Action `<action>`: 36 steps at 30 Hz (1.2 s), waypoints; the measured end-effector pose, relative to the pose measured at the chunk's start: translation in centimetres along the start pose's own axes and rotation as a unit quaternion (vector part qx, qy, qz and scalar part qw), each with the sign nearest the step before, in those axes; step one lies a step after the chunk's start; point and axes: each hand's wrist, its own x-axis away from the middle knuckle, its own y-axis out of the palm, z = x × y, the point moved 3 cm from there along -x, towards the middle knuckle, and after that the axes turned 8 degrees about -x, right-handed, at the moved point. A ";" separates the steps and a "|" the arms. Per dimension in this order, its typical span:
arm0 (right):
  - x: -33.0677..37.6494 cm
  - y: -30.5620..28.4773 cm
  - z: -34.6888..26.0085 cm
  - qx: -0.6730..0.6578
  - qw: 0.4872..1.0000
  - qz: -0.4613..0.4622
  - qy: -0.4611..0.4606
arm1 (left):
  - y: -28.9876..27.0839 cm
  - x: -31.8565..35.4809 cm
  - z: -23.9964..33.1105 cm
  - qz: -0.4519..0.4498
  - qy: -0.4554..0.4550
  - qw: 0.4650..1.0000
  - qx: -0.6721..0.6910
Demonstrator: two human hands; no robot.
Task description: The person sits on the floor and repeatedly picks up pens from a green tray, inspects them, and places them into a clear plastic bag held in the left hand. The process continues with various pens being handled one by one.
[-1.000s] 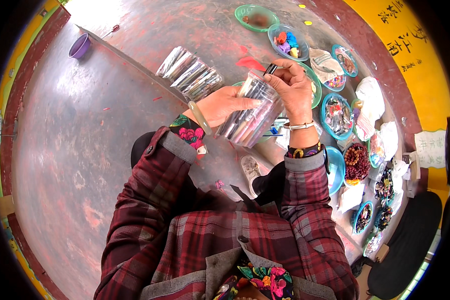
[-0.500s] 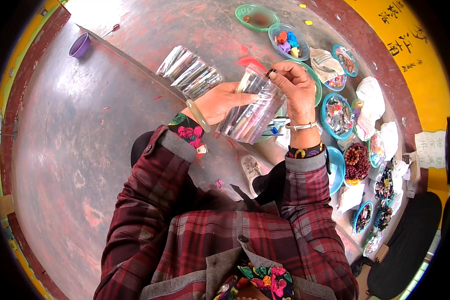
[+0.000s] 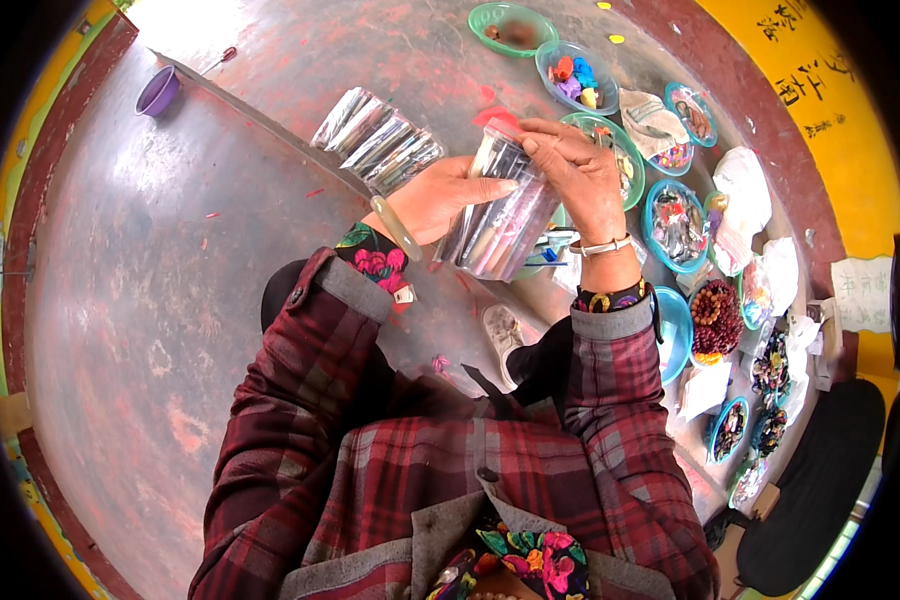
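A clear plastic bag (image 3: 490, 235) packed with slim, pen-like sticks, some dark and some pinkish, is held up in front of me, slightly tilted. My left hand (image 3: 445, 200) is closed around its left side, thumb across the front and the other fingers hidden behind. With its fingertips, my right hand (image 3: 580, 185) pinches the bag's upper right edge. A red patch (image 3: 496, 120) shows at the bag's mouth; whether it belongs to the bag I cannot tell. Beyond my left hand, several similar filled bags (image 3: 380, 140) lie in an overlapping row.
Along the right stand several bowls, among them a blue basket of small packets (image 3: 676, 226), a bowl of coloured bundles (image 3: 577, 80) and a green bowl (image 3: 513, 30). Dark red bead strings (image 3: 718, 320) lie near white bags (image 3: 740, 190). A purple basin (image 3: 158, 92) sits far left.
A thin dark piece between my right fingertips at the bag's mouth no longer shows. My right hand has shifted slightly left and up, its fingers now lower over the bag's edge.
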 end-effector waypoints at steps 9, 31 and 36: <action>-0.3 0.2 0.4 0.093 0.988 -0.053 -0.107 | -0.4 0.1 0.4 0.043 0.045 0.996 -0.056; 1.8 1.3 16.1 0.452 0.839 -0.292 0.083 | -3.9 1.6 3.5 0.189 0.144 0.969 -0.069; 3.7 3.4 18.6 0.541 0.768 -0.334 0.072 | -3.3 1.6 4.0 0.145 0.138 0.980 -0.022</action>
